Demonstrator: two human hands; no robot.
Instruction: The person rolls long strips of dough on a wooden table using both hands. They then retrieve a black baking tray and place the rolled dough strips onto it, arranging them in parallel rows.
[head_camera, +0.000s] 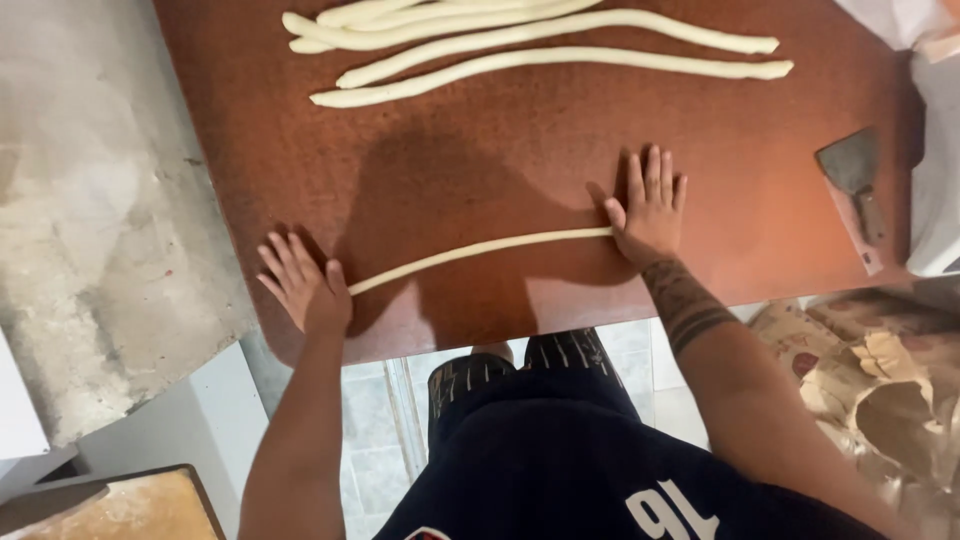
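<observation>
Both flat palms (305, 285) (650, 210) press dough rope (480, 250) ends.

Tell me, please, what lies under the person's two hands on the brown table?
Each end of a long thin dough rope runs under a palm: left hand, right hand, both flat on the brown table. The rope's tips are covered, so their shape cannot be seen.

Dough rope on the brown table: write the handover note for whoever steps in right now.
Left hand: open, flat, palm on the left end of the thin dough rope.
Right hand: open, flat, fingers spread, on the rope's right end.
The rope lies across the near part of the brown table.
Done: several thicker rolled ropes lie side by side at the far edge.
Left: the near rope is between the hands, not yet with the others.
Metal scraper lies at right, untouched.
</observation>
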